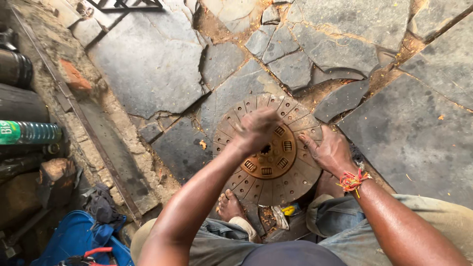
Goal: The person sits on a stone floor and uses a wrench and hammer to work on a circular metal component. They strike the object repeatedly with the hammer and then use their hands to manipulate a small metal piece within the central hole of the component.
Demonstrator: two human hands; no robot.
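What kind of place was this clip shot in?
Probably a roadside or backyard vehicle repair spot. A rusty clutch disc lies on cracked stone paving, dark cylindrical parts are stacked at the left, and the person squats barefoot over the work.

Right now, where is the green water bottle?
In the head view, the green water bottle lies on its side at the far left edge, beside dark cylinders, well away from the round clutch plate under both hands.

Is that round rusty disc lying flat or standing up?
Lying flat. The disc shows its whole round face on the cracked stone floor, with the right hand resting on its edge and the left hand over its middle.
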